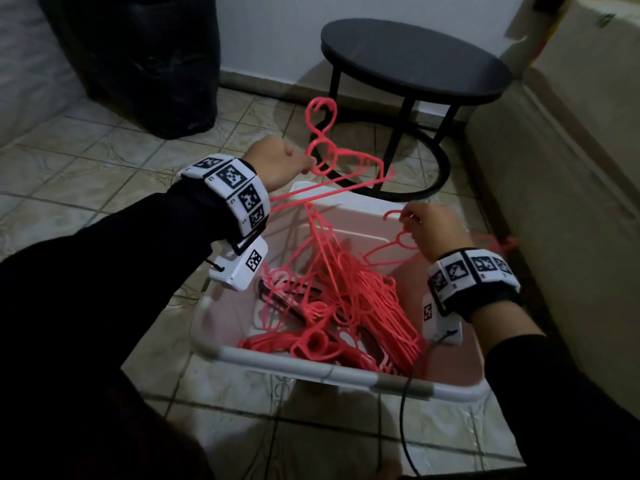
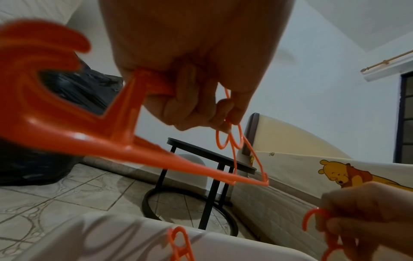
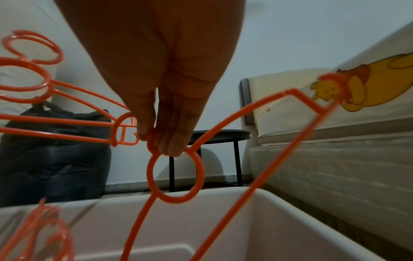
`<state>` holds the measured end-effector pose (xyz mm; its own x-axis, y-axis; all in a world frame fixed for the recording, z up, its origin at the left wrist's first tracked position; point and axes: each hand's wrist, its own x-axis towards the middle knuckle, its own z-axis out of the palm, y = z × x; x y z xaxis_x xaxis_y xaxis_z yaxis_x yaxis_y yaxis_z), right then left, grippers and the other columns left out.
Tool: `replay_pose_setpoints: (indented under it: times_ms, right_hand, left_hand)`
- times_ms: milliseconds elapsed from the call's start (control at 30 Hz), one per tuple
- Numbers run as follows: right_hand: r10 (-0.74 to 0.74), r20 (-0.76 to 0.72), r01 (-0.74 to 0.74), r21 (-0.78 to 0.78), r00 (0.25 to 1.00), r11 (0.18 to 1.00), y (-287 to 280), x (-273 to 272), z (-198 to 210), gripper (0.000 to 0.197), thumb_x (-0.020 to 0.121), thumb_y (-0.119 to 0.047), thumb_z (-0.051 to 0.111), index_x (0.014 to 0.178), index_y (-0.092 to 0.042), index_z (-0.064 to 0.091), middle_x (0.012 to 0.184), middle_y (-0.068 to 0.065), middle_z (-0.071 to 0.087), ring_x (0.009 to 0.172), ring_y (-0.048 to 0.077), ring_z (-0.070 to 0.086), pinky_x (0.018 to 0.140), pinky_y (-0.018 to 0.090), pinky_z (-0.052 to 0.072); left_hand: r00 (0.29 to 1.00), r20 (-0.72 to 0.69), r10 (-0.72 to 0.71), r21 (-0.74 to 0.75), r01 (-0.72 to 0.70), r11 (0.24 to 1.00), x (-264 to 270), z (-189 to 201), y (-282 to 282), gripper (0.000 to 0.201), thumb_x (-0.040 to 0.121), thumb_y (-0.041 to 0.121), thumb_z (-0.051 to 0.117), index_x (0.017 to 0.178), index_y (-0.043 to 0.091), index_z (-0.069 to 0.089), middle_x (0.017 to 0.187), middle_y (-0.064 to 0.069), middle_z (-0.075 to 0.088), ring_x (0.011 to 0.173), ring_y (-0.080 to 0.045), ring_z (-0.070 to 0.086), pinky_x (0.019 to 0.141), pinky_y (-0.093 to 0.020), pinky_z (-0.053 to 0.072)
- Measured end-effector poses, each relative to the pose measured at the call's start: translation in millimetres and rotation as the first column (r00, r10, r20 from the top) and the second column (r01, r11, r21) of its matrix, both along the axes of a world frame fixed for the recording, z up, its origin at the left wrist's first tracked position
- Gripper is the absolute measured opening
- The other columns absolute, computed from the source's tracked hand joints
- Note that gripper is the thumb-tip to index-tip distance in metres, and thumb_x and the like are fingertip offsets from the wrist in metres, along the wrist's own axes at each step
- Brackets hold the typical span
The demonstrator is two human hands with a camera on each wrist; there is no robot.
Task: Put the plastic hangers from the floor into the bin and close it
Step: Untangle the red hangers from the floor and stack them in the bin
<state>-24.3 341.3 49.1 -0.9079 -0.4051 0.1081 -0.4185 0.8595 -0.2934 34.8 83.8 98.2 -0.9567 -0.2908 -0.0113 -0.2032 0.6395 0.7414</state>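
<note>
A white plastic bin (image 1: 311,367) stands open on the tiled floor, with a tangle of several pink-orange hangers (image 1: 346,306) inside. My left hand (image 1: 280,164) grips a bunch of hangers (image 1: 332,157) by their necks above the bin's far left rim; in the left wrist view its fingers (image 2: 190,106) curl round the hanger (image 2: 78,141). My right hand (image 1: 433,230) pinches one hanger (image 1: 388,251) near its hook over the bin's right side; the right wrist view shows the fingertips (image 3: 165,141) on the hanger's ring (image 3: 176,174). No lid is in view.
A round black side table (image 1: 412,60) stands just behind the bin. A full black rubbish bag (image 1: 138,64) sits at the back left. A bed with a cream cartoon-bear sheet (image 1: 571,168) runs along the right side. A black cable (image 1: 405,427) hangs over the bin's near rim.
</note>
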Motion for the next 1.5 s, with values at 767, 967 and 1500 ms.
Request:
replay_pose_setpoints:
  times_ms: [767,967,1500]
  right_hand:
    - [0.167,0.046,-0.133,-0.411,0.985,0.902,-31.4,9.5,29.6,0.012,0.09,-0.009,0.059,0.095,-0.007,0.07,0.077,0.012,0.071,0.06,0.019,0.065,0.065,0.031,0.056]
    - [0.173,0.026,-0.13,-0.549,0.985,0.826,-47.8,9.3,23.7,0.012,0.09,-0.01,0.059,0.093,-0.008,0.071,0.073,0.01,0.07,0.064,0.022,0.069,0.069,0.043,0.058]
    - [-0.104,-0.052,0.066,-0.484,0.993,0.873,-41.7,8.1,16.6,0.016,0.082,-0.016,0.068,0.093,-0.009,0.059,0.09,0.001,0.062,0.083,0.019,0.06,0.071,0.028,0.047]
  left_hand:
    - [0.977,0.174,-0.124,0.209,0.086,0.974,0.7,-27.4,17.4,0.029,0.095,0.008,0.033,0.071,0.013,0.049,0.06,-0.008,0.042,0.053,-0.02,0.043,0.047,-0.024,0.032]
    - [0.95,0.178,-0.255,0.226,0.213,0.951,5.8,-40.2,36.9,0.032,0.097,0.011,0.036,0.071,0.015,0.054,0.063,-0.002,0.05,0.035,0.0,0.045,0.041,-0.016,0.032]
    - [0.995,0.086,-0.049,-0.134,0.061,0.989,13.3,-32.2,28.0,0.05,0.091,0.057,0.05,0.057,0.019,0.054,0.055,0.001,0.052,0.052,-0.017,0.049,0.05,-0.027,0.031]
